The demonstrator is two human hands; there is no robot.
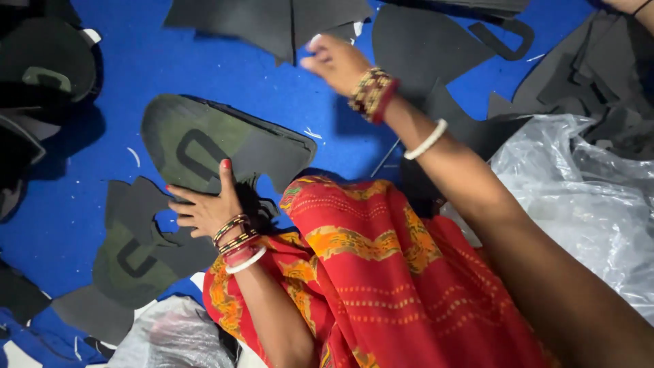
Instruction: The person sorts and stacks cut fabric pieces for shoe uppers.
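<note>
Pressing my left hand [204, 204], fingers spread, on the dark shoe-sole cutout [225, 146], steadying it; right hand [337, 63] blurred beyond, fingers' state unclear.

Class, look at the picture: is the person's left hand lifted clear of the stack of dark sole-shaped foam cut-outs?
No: the left hand rests flat on the stack of dark sole-shaped foam cut-outs.
</note>
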